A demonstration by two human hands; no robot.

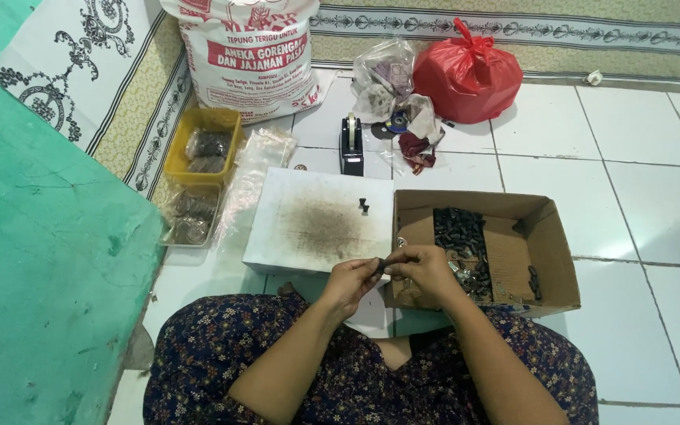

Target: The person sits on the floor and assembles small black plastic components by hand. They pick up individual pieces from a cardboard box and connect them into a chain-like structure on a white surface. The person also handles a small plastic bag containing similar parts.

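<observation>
My left hand (352,281) and my right hand (423,270) meet above the near edge of a white stained board (308,220), and together they pinch a small dark part (382,264) between the fingertips. Two small black pieces (364,206) stand on the board further out. To the right, an open cardboard box (548,252) holds a heap of small black parts (460,228) and a few more near its right wall (534,282).
A black tape dispenser (351,145) stands beyond the board. A yellow tray (198,145) and a clear tray (190,216) with bagged dark parts lie left. A red plastic bag (466,75), a clear bag (383,79) and a large printed sack (249,55) sit at the back. A green wall (41,260) is on the left.
</observation>
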